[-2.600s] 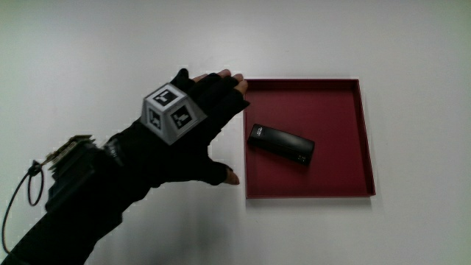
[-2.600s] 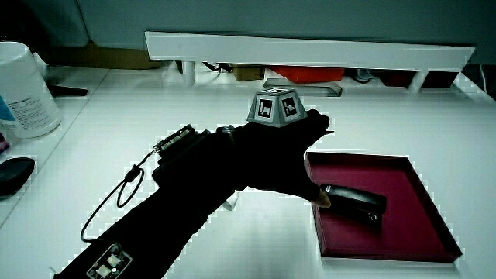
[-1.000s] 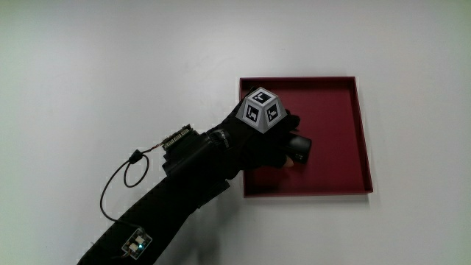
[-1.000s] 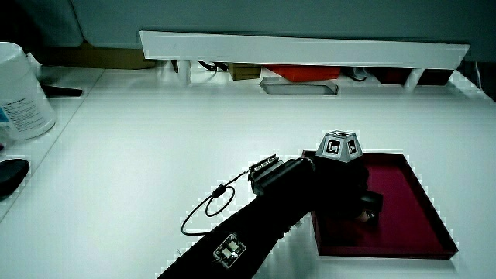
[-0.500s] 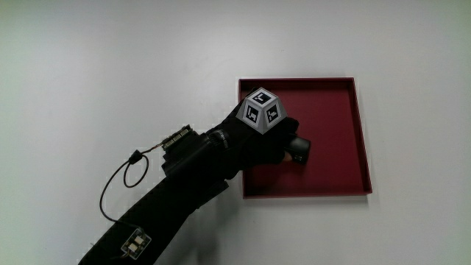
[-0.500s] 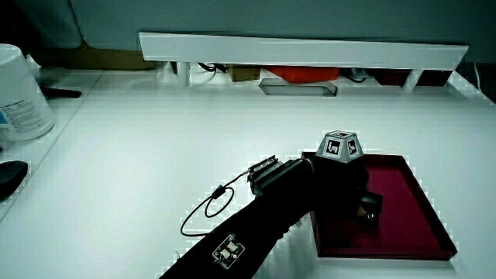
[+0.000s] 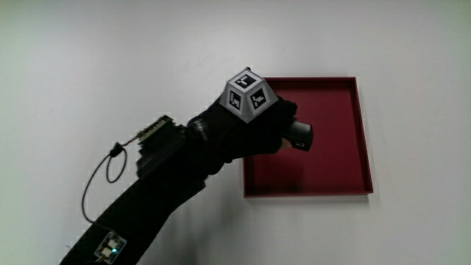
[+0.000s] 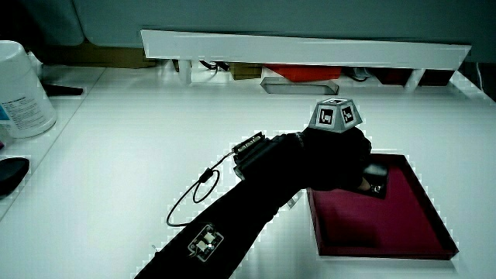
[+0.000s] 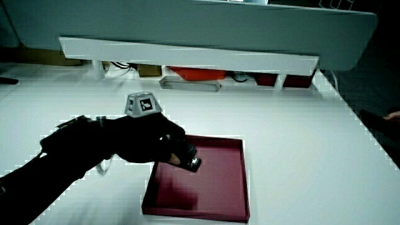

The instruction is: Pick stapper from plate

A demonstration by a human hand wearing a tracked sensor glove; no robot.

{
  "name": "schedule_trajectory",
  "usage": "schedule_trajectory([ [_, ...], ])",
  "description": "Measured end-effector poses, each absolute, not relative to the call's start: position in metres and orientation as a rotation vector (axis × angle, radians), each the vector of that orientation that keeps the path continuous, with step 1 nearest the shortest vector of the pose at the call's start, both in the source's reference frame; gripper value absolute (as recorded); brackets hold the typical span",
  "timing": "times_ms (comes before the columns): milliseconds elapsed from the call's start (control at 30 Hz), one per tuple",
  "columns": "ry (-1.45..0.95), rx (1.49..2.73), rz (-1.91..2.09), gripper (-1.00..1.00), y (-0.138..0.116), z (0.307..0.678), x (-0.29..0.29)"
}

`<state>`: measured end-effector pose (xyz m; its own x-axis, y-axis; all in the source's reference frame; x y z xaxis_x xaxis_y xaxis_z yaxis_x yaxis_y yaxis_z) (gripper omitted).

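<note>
Hand grips black oblong stapler; above red tray

hand curled, fingers closed

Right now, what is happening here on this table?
A hand in a black glove with a small patterned cube on its back is closed around a small black stapler. It holds the stapler over the shallow dark red square tray, and in both side views the stapler appears clear of the tray floor. Nothing else lies in the tray, which rests on the white table.
</note>
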<state>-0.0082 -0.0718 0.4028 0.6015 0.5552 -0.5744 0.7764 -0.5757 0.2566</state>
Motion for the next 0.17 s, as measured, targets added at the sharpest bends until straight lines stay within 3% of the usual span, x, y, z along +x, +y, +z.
schedule_trajectory([
  [167, 1.18, 2.446, -0.555, 1.0, -0.079, 0.391, -0.029],
])
